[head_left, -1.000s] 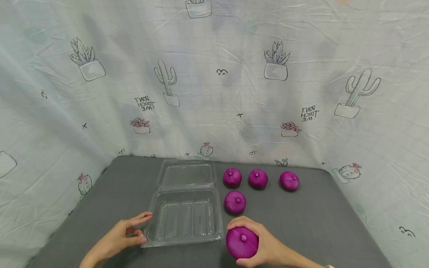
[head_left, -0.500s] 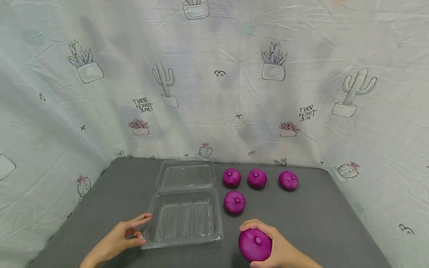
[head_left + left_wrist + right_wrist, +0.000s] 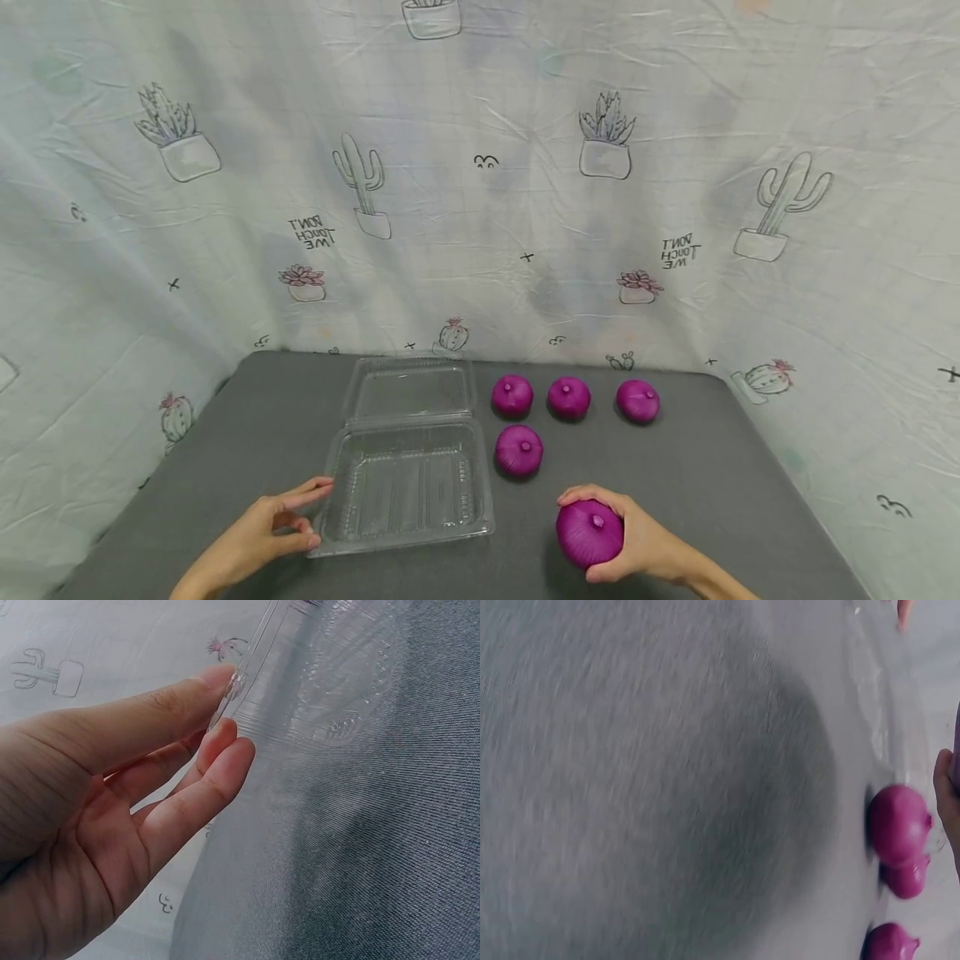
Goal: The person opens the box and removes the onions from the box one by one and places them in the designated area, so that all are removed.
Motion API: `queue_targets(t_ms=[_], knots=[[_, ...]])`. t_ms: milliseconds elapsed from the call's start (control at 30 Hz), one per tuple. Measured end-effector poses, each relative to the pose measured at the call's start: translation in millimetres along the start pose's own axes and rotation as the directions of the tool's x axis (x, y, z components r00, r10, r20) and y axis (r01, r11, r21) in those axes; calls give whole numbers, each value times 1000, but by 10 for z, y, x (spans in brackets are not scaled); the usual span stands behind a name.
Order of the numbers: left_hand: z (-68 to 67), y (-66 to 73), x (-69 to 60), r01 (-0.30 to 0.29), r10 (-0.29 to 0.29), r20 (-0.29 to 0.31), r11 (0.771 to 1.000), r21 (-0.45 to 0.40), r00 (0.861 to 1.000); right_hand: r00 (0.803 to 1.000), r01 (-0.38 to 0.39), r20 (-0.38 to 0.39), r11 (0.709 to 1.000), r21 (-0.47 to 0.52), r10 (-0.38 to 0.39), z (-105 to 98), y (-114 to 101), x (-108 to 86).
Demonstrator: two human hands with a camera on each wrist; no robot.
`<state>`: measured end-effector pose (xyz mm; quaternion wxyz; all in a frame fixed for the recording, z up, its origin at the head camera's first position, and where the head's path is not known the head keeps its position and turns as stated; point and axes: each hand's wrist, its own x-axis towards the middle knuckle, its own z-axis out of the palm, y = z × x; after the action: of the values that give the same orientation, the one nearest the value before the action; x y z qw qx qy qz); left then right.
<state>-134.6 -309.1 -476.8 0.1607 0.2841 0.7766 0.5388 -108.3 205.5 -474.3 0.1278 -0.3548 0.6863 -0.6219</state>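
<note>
My right hand grips a purple onion, fingers and thumb curled round its sides, above the front right of the table. Only a sliver of this hand shows at the edge of the right wrist view. At the left, my left hand pinches the near left corner of a clear plastic clamshell container. Close up in the left wrist view, the thumb and fingers hold the container's thin rim. The container lies flat with its lid folded back, away from me.
Several more purple onions sit right of the container: one nearer onion, and a back row with a left onion, a middle onion and a right onion. A grey cloth covers the table. Cactus-print curtains surround it.
My right hand has carried its onion rightward, away from the container's near right corner. The left hand keeps its hold on the container. The head view has shifted slightly.
</note>
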Motion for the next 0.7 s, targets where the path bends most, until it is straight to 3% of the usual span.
queue_targets(t_ms=[300, 533, 700], knots=[[-6, -22, -11, -29, 29, 9, 1000, -11, 1000, 995, -53, -84, 998, -26, 51, -243, 116, 10], [-9, -54, -1, -96, 96, 6, 995, 5, 995, 983, -103, -162, 991, -87, 88, -440, 164, 133], [-6, -67, 2, -48, 48, 15, 999, 1, 999, 969, -159, -212, 974, -160, 124, -557, 261, 210]])
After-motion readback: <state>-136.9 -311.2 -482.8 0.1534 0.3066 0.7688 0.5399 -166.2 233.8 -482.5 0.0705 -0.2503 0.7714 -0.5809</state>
